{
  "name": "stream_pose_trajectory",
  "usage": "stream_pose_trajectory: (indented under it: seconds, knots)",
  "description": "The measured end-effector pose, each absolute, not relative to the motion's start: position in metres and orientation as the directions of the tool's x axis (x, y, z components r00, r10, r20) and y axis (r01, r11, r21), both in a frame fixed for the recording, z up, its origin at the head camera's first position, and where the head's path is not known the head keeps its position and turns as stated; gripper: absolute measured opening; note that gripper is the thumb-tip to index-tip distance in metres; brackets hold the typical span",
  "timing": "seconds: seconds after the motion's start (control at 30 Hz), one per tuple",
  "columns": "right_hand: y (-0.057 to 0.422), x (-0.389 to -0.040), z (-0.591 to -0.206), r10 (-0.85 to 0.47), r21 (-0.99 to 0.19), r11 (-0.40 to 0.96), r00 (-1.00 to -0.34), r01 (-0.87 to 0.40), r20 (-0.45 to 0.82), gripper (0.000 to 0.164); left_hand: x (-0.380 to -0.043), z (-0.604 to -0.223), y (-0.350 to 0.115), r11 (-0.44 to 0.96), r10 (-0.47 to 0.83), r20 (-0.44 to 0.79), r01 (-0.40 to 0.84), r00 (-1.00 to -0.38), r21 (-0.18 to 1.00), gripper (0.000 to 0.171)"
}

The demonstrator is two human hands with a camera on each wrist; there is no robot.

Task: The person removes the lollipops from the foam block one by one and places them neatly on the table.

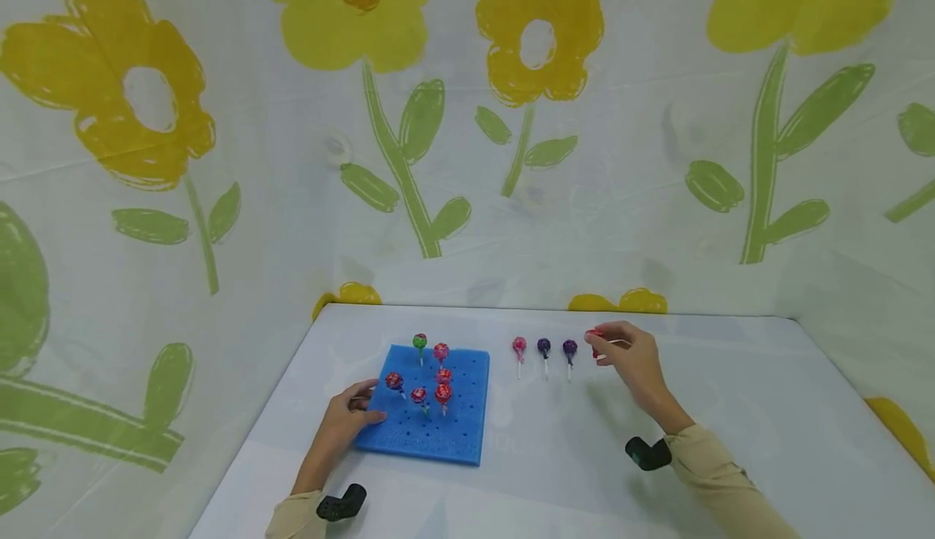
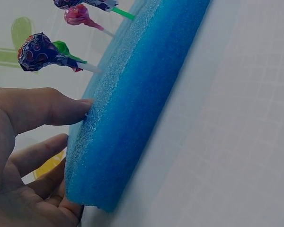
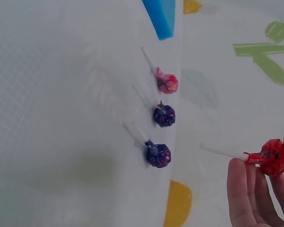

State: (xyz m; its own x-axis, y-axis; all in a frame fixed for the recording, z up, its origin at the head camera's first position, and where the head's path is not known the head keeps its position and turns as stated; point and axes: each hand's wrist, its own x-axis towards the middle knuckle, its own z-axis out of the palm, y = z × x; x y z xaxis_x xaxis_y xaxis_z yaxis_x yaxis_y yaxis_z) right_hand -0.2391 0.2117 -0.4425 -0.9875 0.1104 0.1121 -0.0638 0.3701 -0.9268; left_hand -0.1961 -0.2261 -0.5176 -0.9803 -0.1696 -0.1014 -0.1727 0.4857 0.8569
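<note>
My left hand point(image 1: 342, 421) holds the left edge of a blue foam board point(image 1: 449, 441) pierced with small holes. In the left wrist view the thumb presses its top face, while the other fingers lie at the edge, partly hidden. Several wrapped lollipops stand in the board, among them a green one point(image 1: 420, 342) at the back and a red one point(image 1: 442, 394) near the middle. Above the table, my right hand point(image 1: 637, 364) pinches a red lollipop point(image 3: 273, 160) by its wrapped head, its white stick pointing away from the palm.
Right of the board, a pink lollipop point(image 1: 519, 345) and two dark purple lollipops point(image 1: 544, 346) point(image 3: 158, 155) lie in a row on the white table point(image 1: 555, 466). Behind the table hangs a flower-printed curtain point(image 1: 613, 157).
</note>
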Motion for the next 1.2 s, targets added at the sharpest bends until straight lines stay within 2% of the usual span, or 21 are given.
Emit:
stream_pose_trajectory:
  seconds: [0.63, 0.9, 1.2]
  knots:
    - [0.225, -0.272, -0.461, 0.129, -0.918, 0.389, -0.991, 0.077, -0.029, 0.048, -0.197, -0.521, -0.229, 0.495, -0.166, -0.093, -0.165, -0.982, 0.853, 0.056]
    - [0.233, -0.285, -0.474, 0.170, -0.899, 0.407, -0.980, 0.162, -0.100, 0.039, -0.199, -0.521, -0.227, 0.503, -0.155, -0.070, -0.139, -0.986, 0.853, 0.055]
    - [0.231, -0.298, -0.488, 0.234, -0.841, 0.478, -0.959, 0.254, -0.157, 0.039, -0.197, -0.520, -0.227, 0.508, -0.159, -0.071, -0.143, -0.985, 0.849, 0.055]
